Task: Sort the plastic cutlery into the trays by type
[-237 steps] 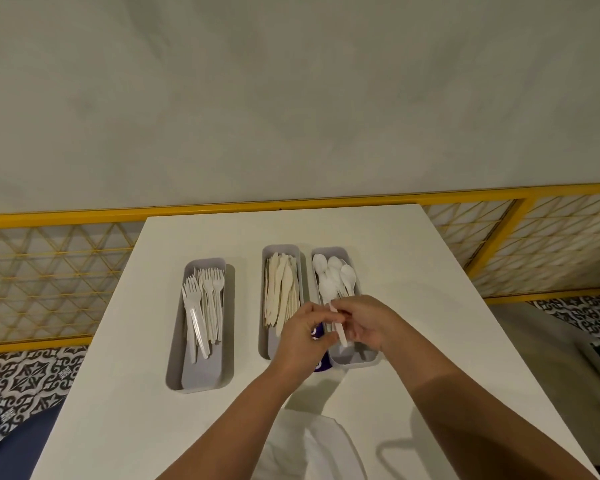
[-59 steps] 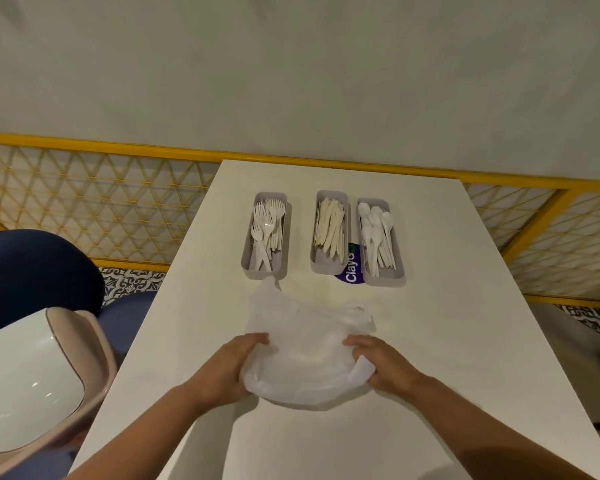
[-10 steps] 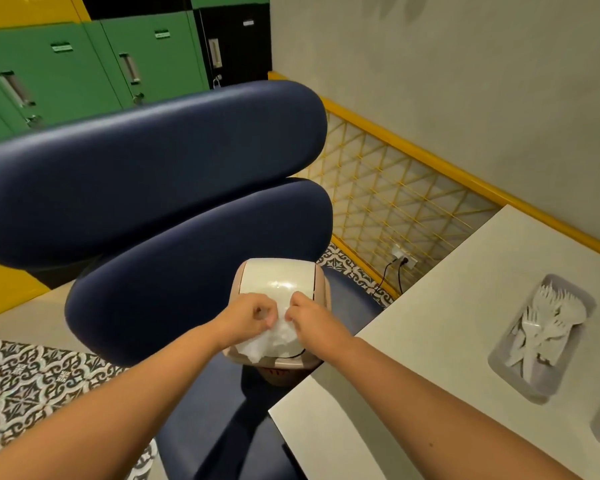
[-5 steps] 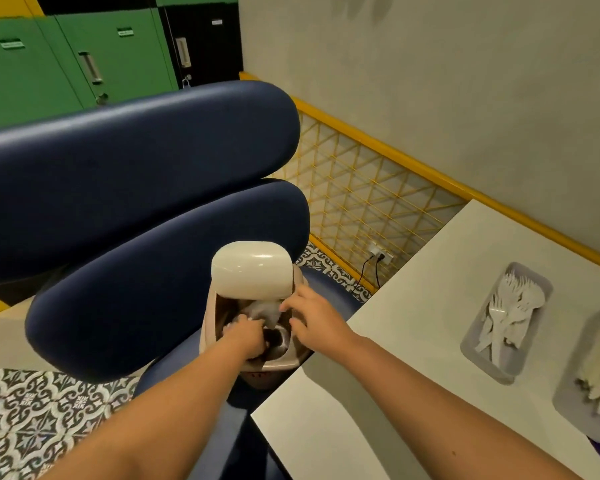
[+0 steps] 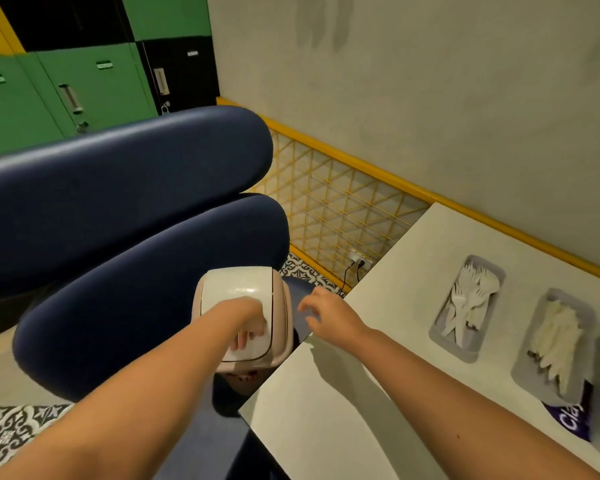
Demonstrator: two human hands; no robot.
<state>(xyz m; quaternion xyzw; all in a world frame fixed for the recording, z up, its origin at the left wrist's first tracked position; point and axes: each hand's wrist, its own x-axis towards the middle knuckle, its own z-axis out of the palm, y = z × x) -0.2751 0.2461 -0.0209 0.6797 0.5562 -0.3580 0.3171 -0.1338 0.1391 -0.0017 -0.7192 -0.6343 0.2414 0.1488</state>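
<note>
Hands at the bin — cutlery trays off to its right.
My left hand rests on the lid of the bin, fingers curled, nothing seen in them. My right hand hovers just right of the bin, fingers loosely spread, holding nothing. On the table, well right of the bin — forks lie in the fork tray, and knives lie in the knife tray beyond it.
</note>
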